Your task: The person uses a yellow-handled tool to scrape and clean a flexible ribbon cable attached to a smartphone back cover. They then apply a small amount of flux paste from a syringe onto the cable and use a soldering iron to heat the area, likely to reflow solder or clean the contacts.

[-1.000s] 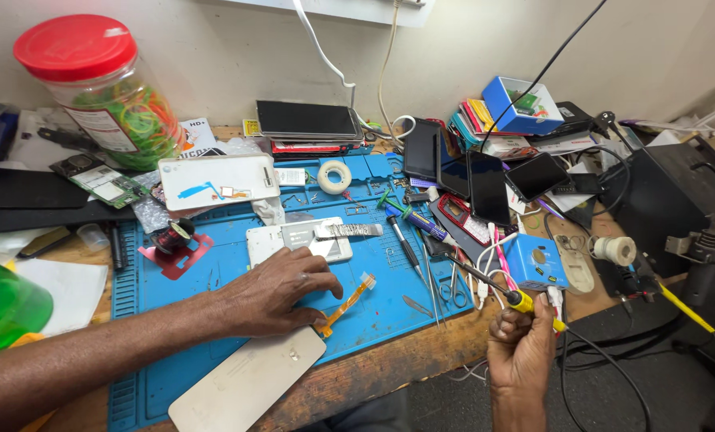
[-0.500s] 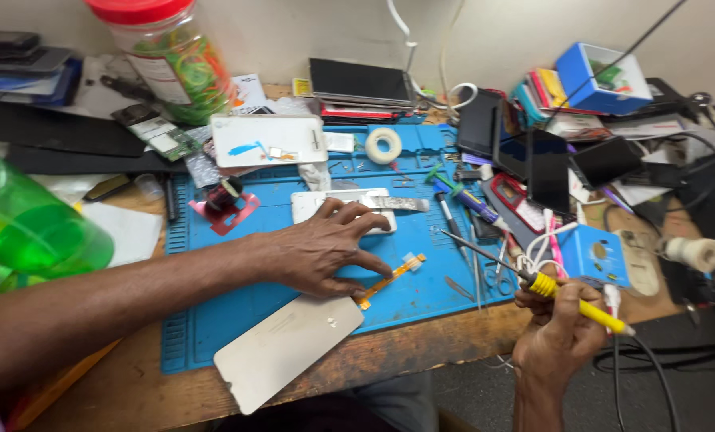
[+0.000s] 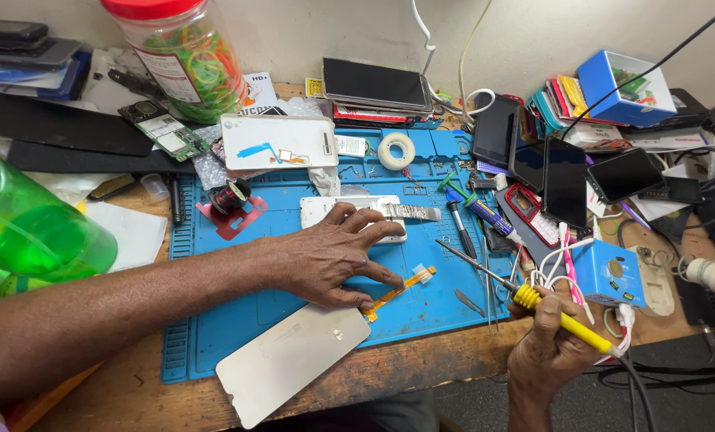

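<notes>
Right hand [image 3: 551, 352] is closed in a fist-style grip on the soldering iron [image 3: 561, 318], holding the yellow handle off the front edge of the bench. The iron's long axis runs diagonally: cord end low and right, thin metal tip [image 3: 453, 252] up and left, so the tip points toward the middle of the blue mat [image 3: 309, 296].

Left hand [image 3: 333, 256] is flat on the mat, fingers spread, holding nothing in a clasp. Its lower fingertips press down on the near end of the orange ribbon cable [image 3: 397, 292]. Its upper fingers rest against the white phone frame [image 3: 353, 214] with the metal strip across it.

Key relation: the ribbon cable lies left of the iron tip and slightly below it, near but not touching. The cable's long axis is diagonal too, low-left end under the fingers and pale connector end [image 3: 424, 274] pointing up-right toward the tip. Cable and iron cross at an angle, not in line. The connector end is the part nearest the iron; the left hand pins the cable, while the right hand sits well back along the handle.

A white back cover [image 3: 289, 360] lies on the front edge of the mat, just below the left hand. A small blue box [image 3: 609, 276] sits just right of the iron, apart from the cable.
</notes>
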